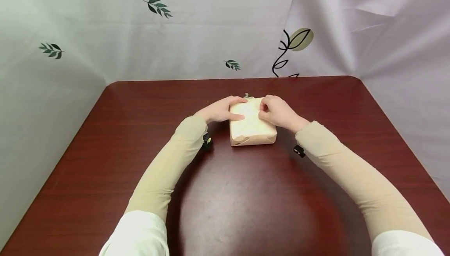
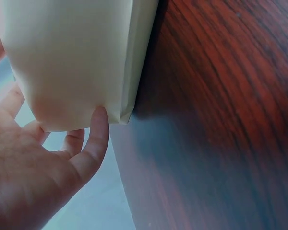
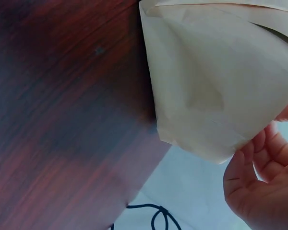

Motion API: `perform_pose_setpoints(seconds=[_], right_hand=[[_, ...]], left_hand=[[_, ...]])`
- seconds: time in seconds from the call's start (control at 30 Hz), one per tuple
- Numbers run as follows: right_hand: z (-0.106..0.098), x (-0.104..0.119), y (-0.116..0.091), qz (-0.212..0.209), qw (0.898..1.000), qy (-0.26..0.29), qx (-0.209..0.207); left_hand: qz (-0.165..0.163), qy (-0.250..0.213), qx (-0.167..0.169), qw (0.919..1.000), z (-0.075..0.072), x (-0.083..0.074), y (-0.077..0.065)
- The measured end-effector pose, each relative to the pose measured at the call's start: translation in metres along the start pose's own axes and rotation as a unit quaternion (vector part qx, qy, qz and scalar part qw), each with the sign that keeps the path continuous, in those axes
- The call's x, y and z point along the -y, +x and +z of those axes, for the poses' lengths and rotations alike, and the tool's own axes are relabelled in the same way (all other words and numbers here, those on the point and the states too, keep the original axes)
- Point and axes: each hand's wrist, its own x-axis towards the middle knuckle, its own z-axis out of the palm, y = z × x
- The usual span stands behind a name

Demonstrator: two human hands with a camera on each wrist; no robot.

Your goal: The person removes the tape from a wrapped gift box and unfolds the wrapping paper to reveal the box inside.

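Here sat the paper parcel [image 1: 251, 125] on the tabletop [image 1: 140, 103], my left hand [image 1: 222, 109] spread over its left side, my right hand [image 1: 280, 113] pinching its right! It looked light, boxy, probably easily torn; gripping both sides seemed safest.

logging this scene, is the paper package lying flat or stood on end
Lying flat: in the head view the paper package has its broad face up above a low front side, on the table.

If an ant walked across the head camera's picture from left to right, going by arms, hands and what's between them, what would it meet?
Left beige sleeve → left hand → cream paper package → right hand → right beige sleeve.
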Motion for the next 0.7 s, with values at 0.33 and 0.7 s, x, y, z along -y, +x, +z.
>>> perform_pose_setpoints(seconds=[0.33,0.7], right_hand=[[-0.0005,-0.0056,-0.0002,-0.038,0.999,-0.003,-0.019],[-0.0036,-0.0068,-0.0011,-0.092,0.995,-0.029,0.001]], left_hand=[[-0.008,-0.019,0.003,0.9998,-0.0021,-0.0020,0.0018],[-0.029,-0.044,0.007,0.9986,-0.0007,-0.0003,0.0002]])
